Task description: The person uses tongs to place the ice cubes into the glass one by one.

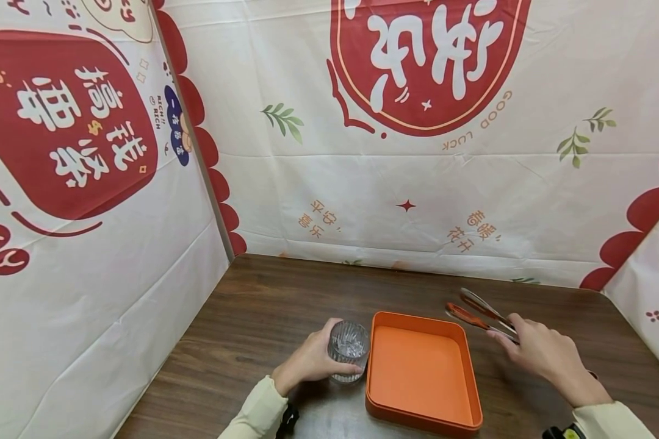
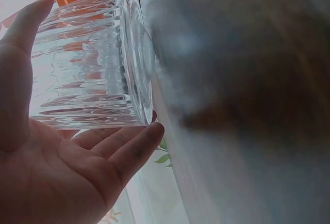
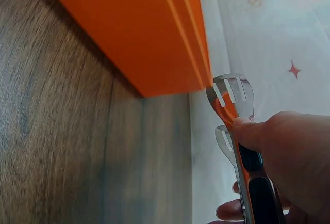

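A clear ribbed glass [image 1: 349, 347] stands upright just left of an orange square tray [image 1: 421, 369]. My left hand [image 1: 314, 356] grips it from the left, thumb on the near side and fingers round the far side. In the left wrist view, the glass's thick base [image 2: 139, 64] is close to the table; contact is not clear. My right hand [image 1: 546, 350] holds metal tongs [image 1: 464, 314] to the right of the tray. Their slotted heads [image 3: 233, 95] are apart with nothing between them, and one reflects orange. The tray shows a bare floor.
Beneath everything is a dark wood-grain table [image 1: 285, 286]. White printed cloth [image 1: 406, 177] hangs behind its back edge, with another cloth panel [image 1: 115, 268] along the left and one at the right. The tray's raised walls [image 3: 134, 33] lie between the hands.
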### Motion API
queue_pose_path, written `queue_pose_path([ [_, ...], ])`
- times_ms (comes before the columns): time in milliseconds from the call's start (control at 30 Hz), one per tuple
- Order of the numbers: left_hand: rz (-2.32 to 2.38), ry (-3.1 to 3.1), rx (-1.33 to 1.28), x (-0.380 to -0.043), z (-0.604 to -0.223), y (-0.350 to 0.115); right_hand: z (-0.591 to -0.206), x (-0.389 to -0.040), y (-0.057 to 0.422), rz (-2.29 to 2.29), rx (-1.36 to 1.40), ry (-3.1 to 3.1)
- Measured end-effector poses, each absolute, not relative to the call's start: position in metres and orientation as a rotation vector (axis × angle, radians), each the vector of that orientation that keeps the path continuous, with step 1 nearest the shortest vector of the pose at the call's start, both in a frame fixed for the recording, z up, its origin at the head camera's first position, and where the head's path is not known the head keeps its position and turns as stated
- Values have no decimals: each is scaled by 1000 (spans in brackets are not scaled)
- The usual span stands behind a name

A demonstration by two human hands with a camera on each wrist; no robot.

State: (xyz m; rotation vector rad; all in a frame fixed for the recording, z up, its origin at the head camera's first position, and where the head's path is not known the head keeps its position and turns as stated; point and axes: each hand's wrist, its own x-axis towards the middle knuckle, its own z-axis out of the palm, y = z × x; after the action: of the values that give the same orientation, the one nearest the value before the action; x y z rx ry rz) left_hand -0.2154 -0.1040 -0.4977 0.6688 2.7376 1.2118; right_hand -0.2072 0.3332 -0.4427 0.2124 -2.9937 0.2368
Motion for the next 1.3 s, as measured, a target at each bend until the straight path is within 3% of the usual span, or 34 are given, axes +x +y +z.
queue_pose_path([
  [1300,1211,2735,666,-216,-497,-104,-474,-219,368,309,64,-3200],
])
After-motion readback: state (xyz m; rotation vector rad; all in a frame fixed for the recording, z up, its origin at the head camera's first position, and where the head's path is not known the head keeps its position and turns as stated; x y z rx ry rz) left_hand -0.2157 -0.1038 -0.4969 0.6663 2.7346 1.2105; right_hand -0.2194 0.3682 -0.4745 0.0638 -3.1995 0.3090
